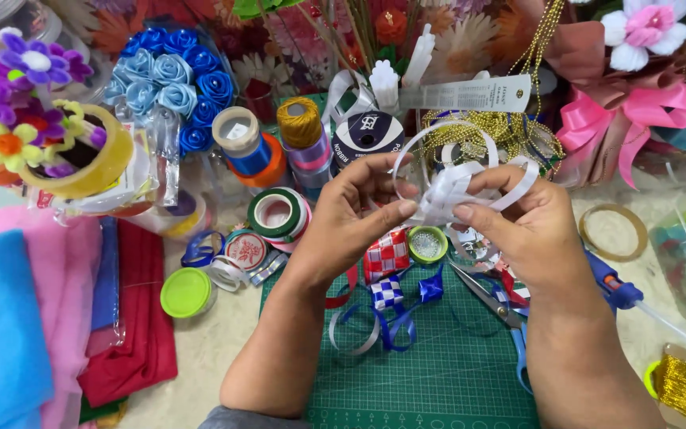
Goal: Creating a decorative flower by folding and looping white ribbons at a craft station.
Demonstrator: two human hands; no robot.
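My left hand [355, 216] and my right hand [522, 226] meet above a green cutting mat [438, 373]. Between their fingertips they pinch a bunch of looped white ribbon [448, 187]. One large loop of it arches up over both hands. Under the hands lie small woven ribbon pieces, a red and white one [387, 254] and a blue and white one [387, 291], with loose blue ribbon curls [391, 327] beside them.
Ribbon spools [278, 213], gold thread [299, 121], a green-lidded jar [186, 292] and blue paper roses [170, 75] crowd the left. Blue-handled scissors [502, 314] lie on the mat; a blue glue gun [617, 290], pink bow [633, 119] and gold beads [510, 127] sit right. Folded fabric [33, 318] lies far left.
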